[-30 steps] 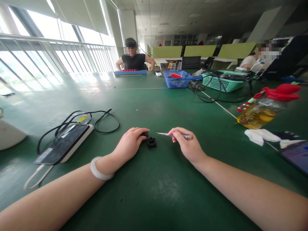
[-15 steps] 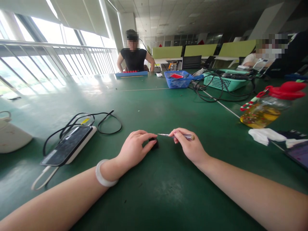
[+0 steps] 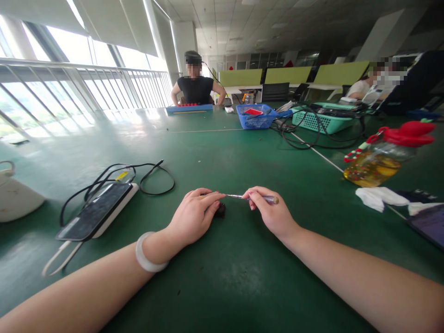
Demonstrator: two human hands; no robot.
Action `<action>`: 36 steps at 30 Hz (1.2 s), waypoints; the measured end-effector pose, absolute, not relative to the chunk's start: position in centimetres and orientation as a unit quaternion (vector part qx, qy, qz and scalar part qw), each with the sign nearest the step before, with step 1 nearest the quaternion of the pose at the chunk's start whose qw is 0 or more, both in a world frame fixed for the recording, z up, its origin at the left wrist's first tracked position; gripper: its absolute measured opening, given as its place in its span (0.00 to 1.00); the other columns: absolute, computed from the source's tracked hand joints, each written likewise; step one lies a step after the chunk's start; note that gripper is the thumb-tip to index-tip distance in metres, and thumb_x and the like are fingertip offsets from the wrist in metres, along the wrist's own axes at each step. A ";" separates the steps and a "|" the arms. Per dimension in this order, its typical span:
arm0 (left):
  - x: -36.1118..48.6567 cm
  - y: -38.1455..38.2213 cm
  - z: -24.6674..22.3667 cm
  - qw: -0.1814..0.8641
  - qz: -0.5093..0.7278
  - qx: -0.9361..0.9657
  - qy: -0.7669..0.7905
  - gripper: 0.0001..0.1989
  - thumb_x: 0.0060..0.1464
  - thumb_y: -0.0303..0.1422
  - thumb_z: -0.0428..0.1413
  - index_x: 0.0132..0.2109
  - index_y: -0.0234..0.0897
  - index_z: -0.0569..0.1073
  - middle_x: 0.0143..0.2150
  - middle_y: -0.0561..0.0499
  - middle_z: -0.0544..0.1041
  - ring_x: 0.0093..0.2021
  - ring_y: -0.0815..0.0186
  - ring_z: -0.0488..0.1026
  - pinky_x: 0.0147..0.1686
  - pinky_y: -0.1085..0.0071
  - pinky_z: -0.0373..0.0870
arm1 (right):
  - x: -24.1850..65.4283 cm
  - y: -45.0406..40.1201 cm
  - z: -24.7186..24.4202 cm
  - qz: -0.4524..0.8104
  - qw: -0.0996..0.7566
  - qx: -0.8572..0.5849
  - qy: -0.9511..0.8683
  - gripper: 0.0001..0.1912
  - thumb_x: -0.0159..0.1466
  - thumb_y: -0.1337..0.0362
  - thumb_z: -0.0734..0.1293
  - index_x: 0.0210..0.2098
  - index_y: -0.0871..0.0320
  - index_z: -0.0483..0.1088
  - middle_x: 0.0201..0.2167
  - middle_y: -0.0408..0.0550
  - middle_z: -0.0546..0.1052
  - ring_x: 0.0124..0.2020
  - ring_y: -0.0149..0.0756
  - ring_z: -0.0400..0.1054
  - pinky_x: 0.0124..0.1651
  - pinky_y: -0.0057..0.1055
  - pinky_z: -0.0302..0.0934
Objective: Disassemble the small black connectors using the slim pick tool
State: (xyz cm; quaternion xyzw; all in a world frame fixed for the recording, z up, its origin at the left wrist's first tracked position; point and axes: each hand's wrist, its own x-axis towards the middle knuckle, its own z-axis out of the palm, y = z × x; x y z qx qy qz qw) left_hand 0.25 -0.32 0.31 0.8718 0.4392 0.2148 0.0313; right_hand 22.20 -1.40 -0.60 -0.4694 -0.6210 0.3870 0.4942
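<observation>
A small black object (image 3: 220,211) lies on the green table (image 3: 222,286), just beside the thumb of my left hand (image 3: 196,213). The fingers of that hand are closed together near the tip of a screwdriver; anything between them is too small to name. My right hand (image 3: 272,210) pinches the screwdriver (image 3: 270,199) by its clear handle. Its thin metal shaft points left and the tip is at the left fingertips.
On the left are a phone on a white block (image 3: 99,210), a black cable (image 3: 157,191) and a white container (image 3: 17,196). A bottle with a red lid (image 3: 378,162) and white tissue (image 3: 381,196) are right. Farther back stand blue (image 3: 255,121) and teal baskets (image 3: 321,122); a person sits opposite.
The left thumb has come off the black object and closed toward the fingers. The black object shows slightly lower and further left. The screwdriver's tip is now at the left fingertips.
</observation>
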 end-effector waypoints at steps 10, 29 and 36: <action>-0.9 0.8 -1.3 -0.002 0.147 0.834 0.533 0.25 0.61 0.28 0.44 0.65 0.36 0.56 0.55 0.41 0.72 0.58 0.52 0.64 0.55 0.55 0.63 | 22.2 -1.5 -0.4 0.392 0.491 -0.467 -0.622 0.15 0.64 0.55 0.61 0.30 0.58 0.73 0.22 0.42 0.68 0.26 0.32 0.64 0.31 0.29 0.59; 0.3 -0.5 0.2 0.073 0.226 0.887 0.395 0.23 0.60 0.41 0.52 0.60 0.44 0.62 0.53 0.48 0.74 0.51 0.59 0.71 0.52 0.64 0.68 | 22.2 -1.5 -0.4 0.364 0.498 -0.478 -0.625 0.15 0.64 0.56 0.61 0.30 0.58 0.73 0.21 0.43 0.69 0.25 0.32 0.64 0.30 0.29 0.59; 0.2 -0.1 0.0 0.101 0.189 0.885 0.413 0.24 0.58 0.40 0.54 0.61 0.46 0.61 0.53 0.50 0.74 0.49 0.58 0.73 0.49 0.65 0.69 | 22.2 -1.8 -0.1 0.328 0.514 -0.473 -0.637 0.14 0.64 0.58 0.60 0.30 0.58 0.72 0.21 0.43 0.68 0.25 0.32 0.64 0.30 0.29 0.58</action>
